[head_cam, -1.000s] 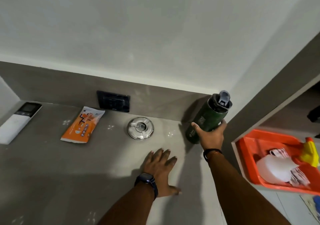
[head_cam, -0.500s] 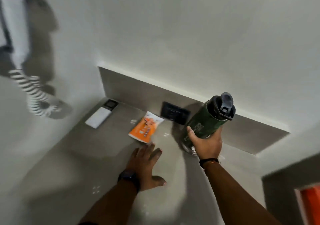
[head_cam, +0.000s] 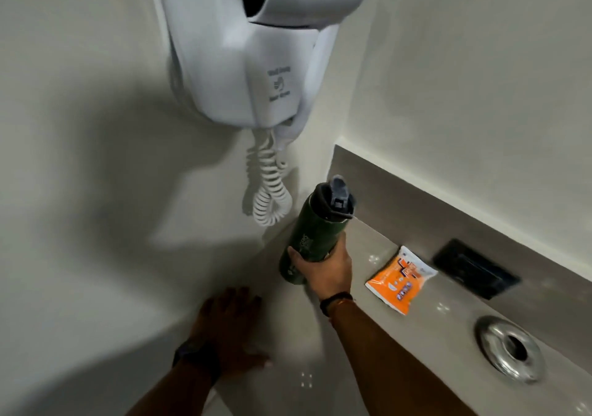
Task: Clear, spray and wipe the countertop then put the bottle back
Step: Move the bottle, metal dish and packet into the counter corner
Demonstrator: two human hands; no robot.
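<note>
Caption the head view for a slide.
Right hand grips green bottle over countertop; left hand lies flat.

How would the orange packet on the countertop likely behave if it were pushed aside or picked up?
The orange packet lies flat on the countertop and looks like thin sealed film, so it is probably light and would slide, not roll. Its edges look crimped and slightly uneven, so it would likely flex or droop if lifted by one corner.

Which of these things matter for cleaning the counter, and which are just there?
Part of the job: green bottle held in the right hand; countertop; left hand; orange packet to clear.

Just there: wall hair dryer, black socket, metal ring.
</note>
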